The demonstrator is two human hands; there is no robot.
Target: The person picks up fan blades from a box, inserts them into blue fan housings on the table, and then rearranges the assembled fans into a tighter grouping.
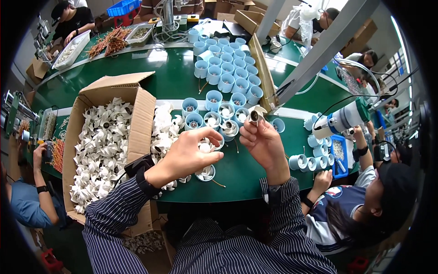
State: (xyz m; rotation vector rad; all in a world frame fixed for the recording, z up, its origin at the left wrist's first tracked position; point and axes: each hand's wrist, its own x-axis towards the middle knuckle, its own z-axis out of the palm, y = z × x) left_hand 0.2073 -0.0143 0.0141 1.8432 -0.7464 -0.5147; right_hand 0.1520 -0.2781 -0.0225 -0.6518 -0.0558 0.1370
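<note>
My right hand (268, 148) pinches a small white fan wheel (258, 111) with a dark hub opening, raised over the green workbench. To its left, my left hand (187, 150) is open, thumb and fingers spread above light blue cups. One cup (206, 174) with a white wheel inside and a wire trailing from it sits just below that hand. Beyond both hands stand more blue cups (213, 101); some have white wheels in them, others show metal parts. Loose white fan wheels (164, 130) lie heaped at the left, beside a cardboard box (142, 116) filled with them.
A large group of blue cups (226, 82) stands farther back, beside a tan rail (263, 73). A grey post (315, 50) slants across the right. A co-worker (365, 196) sits at right near a blue tray (338, 155). Another person's arm (43, 196) shows at left.
</note>
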